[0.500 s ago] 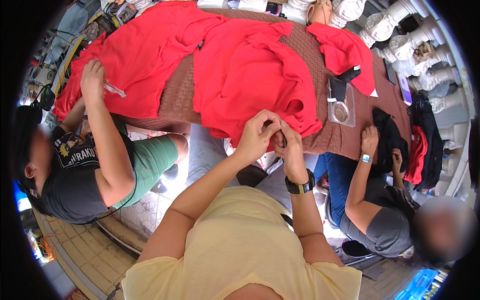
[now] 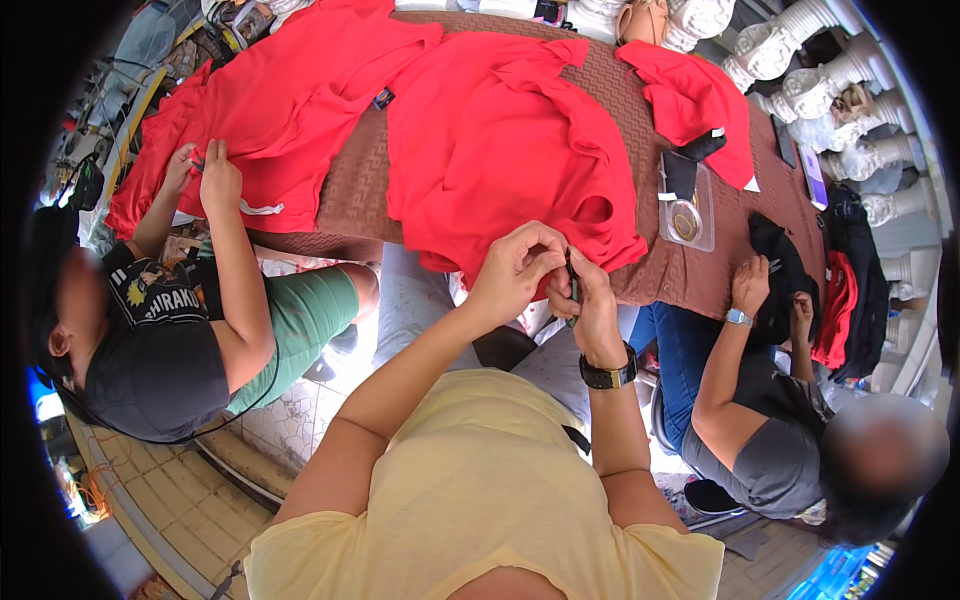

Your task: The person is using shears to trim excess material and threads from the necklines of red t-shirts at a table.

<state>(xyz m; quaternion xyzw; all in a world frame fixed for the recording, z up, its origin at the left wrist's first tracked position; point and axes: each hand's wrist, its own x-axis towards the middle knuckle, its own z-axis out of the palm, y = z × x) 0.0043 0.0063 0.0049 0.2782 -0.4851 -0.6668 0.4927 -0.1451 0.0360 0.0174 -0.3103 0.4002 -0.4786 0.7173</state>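
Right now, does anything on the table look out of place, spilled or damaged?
Nothing visible looks spilled or damaged. The middle red garment lies rumpled, ordinary for loose cloth. Only slightly odd: a flat black piece overlaps the far edge of the clear plastic tray, so it seems not put away neatly.

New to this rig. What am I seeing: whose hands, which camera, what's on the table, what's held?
No robot: the person in the yellow shirt works bare-handed. The view comes from the left of two head-worn fisheye cameras looking down, so edges bend. Brown cloth covers the table, with red garments and a clear plastic box on it. The right hand holds a small dark tool; the left hand has fingertips pinched, on what I can't tell. Co-workers sit either side.
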